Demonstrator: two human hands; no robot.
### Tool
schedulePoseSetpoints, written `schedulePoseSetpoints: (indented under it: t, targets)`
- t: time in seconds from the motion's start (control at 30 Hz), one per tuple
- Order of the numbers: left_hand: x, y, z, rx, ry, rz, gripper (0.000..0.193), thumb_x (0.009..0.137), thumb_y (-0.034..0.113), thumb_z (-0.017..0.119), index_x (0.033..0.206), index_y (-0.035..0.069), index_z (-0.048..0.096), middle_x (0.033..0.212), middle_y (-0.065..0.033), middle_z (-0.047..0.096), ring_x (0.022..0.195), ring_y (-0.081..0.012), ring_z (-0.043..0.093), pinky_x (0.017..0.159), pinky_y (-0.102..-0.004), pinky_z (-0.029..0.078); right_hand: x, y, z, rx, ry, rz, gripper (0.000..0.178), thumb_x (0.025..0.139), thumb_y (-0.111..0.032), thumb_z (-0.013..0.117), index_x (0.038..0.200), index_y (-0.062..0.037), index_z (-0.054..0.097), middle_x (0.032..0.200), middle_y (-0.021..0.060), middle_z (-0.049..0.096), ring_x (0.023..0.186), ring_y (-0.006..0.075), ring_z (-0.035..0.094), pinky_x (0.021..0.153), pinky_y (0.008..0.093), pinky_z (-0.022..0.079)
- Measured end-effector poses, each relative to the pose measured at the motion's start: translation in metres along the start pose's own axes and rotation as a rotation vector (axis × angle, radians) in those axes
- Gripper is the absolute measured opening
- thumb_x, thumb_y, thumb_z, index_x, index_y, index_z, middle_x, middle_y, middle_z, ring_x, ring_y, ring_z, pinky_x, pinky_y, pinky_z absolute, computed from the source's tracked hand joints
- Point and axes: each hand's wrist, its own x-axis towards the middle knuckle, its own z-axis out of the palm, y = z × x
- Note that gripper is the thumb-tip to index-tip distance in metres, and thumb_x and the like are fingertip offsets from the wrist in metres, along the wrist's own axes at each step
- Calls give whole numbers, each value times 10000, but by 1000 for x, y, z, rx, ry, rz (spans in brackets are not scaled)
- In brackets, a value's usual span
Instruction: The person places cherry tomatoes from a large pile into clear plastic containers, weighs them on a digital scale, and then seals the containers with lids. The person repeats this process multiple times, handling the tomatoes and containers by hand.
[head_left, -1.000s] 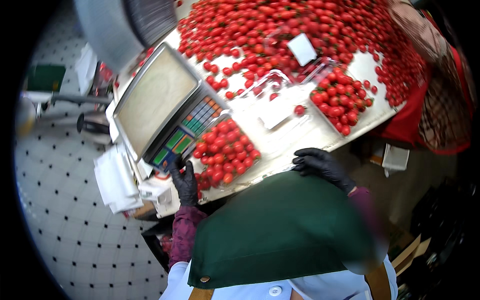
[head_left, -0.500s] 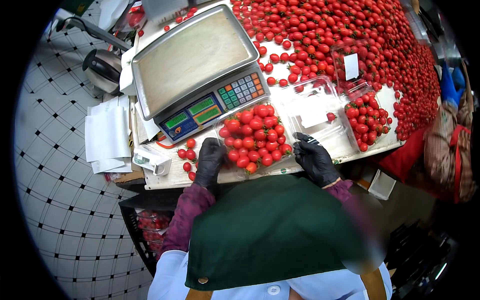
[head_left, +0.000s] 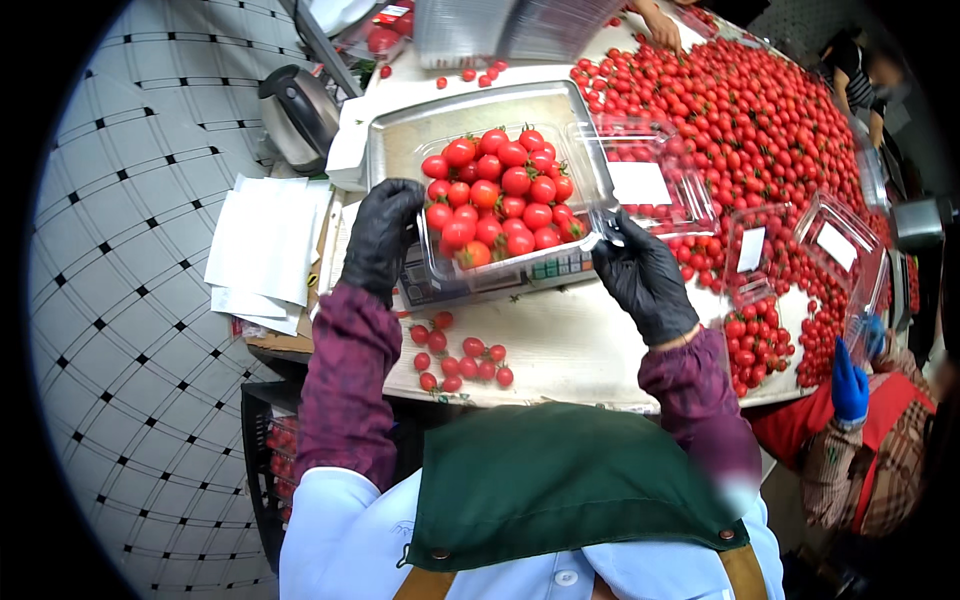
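A clear plastic clamshell box [head_left: 430,254] full of cherry tomatoes [head_left: 500,195] is held over the scale's metal pan [head_left: 410,130]; I cannot tell whether it touches the pan. My left hand [head_left: 383,238], in a black glove, grips its left side. At the near right corner my black-gloved right hand [head_left: 645,285] pinches the rim. The box's open lid [head_left: 640,184], with a white label, extends to the right above the tomato pile. The box hides most of the scale's keypad and display.
Several loose tomatoes [head_left: 460,365] lie near the table's front edge. A large tomato pile [head_left: 760,130] covers the right side. Another filled box [head_left: 755,345] stands right. Stacked clear boxes [head_left: 500,30] are at the back. A co-worker's blue-gloved hand [head_left: 850,385] is at right.
Both my hands have lifted the tomato-filled box from the table's front and carried it forward over the scale pan. The view has shifted, and another person's hand now shows at the back.
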Motion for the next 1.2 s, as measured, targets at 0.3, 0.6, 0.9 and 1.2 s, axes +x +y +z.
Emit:
schedulePoseSetpoints:
  t: [0.3,0.6,0.9,1.2]
  targets:
    - [-17,-5,-68,86,268,96,317,865,179,565,1151,47,536,950,-55,633,801,-135,601,724,-278,498,-24,-2,-39,-74,46,29,340,934,-175,469,1173,67,489,1115,224,570,1027,315,581,861,384,519]
    - [-49,-5,-78,208,314,179,294,873,229,585,1104,49,564,919,-49,625,769,-119,595,696,-242,485,-45,17,-82,-296,90,98,285,916,-204,496,1086,13,571,902,110,635,765,176,608,672,272,515]
    - [-88,-94,-42,1175,199,311,197,820,165,640,1000,86,620,901,-79,641,800,-252,620,704,-329,501,-36,55,-70,-1212,51,26,178,871,-138,578,1023,-49,603,885,56,630,760,110,572,666,245,464]
    - [-97,-148,-9,1877,184,382,278,734,235,621,974,114,553,863,-55,535,835,-244,530,647,-398,413,0,159,-64,-2261,-522,-289,257,728,-277,651,843,-51,607,858,158,570,837,335,559,667,425,495]
